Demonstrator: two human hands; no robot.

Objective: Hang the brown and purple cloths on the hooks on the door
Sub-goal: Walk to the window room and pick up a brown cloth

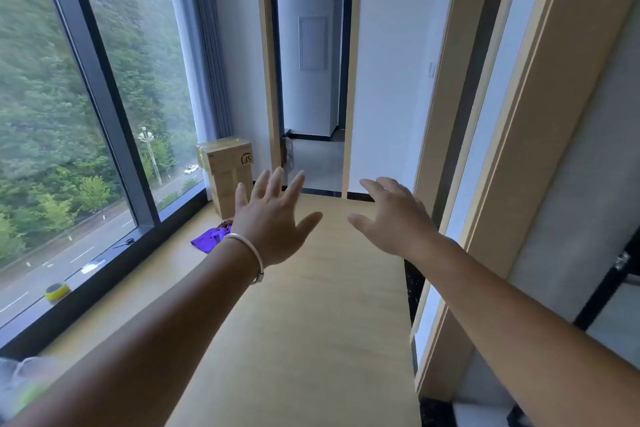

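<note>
A purple cloth [207, 239] lies crumpled on the wooden floor near the window. A small patch of brown cloth [227, 224] shows just behind it, mostly hidden by my left wrist. My left hand [273, 218] is stretched out in front of me with its fingers spread and holds nothing. Beside it, my right hand [394, 218] is also held out with loose fingers and holds nothing. Both hands hover in the air above the floor, apart from the cloths. A wooden door [554, 97] stands at the right; no hooks are visible on it.
A cardboard box [228, 173] stands against the far wall beside an open doorway [311, 80]. A large window [86, 114] fills the left side, with scissors [125, 243] and a yellow tape roll [57, 290] on its sill.
</note>
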